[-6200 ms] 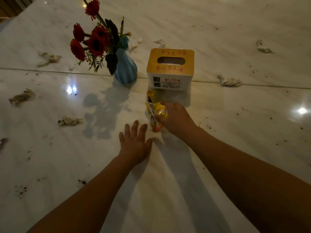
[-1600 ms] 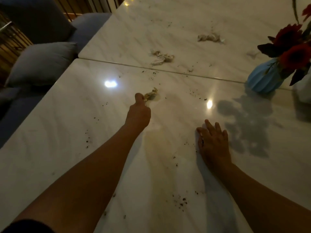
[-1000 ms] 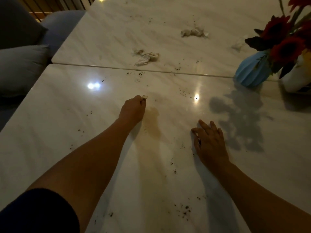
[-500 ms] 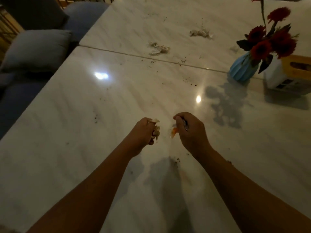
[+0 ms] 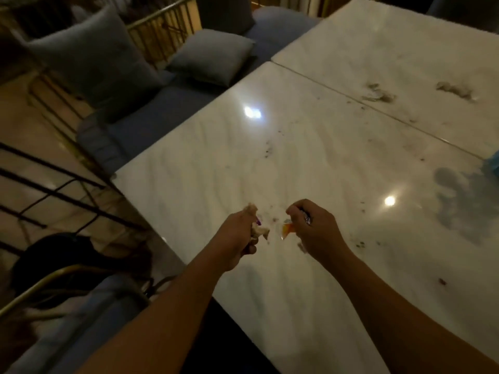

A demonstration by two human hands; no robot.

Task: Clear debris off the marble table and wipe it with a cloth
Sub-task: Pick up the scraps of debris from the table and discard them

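Hands both closed on rubbish, held over the desk toward its near-left corner, close together but not touching. The left hand has its fingers curled round a wad of crumpled paper. The right hand has its fingers curled round an orange wrapper; one tip pokes out toward the wad.

Marble desk: a loose scrap lies just past the seam on the far slab, a second scrap further toward the right edge. Dark crumbs scattered mid-desk and along the near right. Blue vase at the right edge. No cloth or bin visible.

Step, as I judge it: consolidating the pickings before dumping them. Method: pass everything into one fist and squeeze it tight so nothing sheds back. Keep the transfer over the desk, not past its left edge, where grey cushions sit. Freed hand then goes for the two far scraps. Crumbs look too fine to pinch; leave them for the wipe, sweeping toward one edge into a cupped palm.
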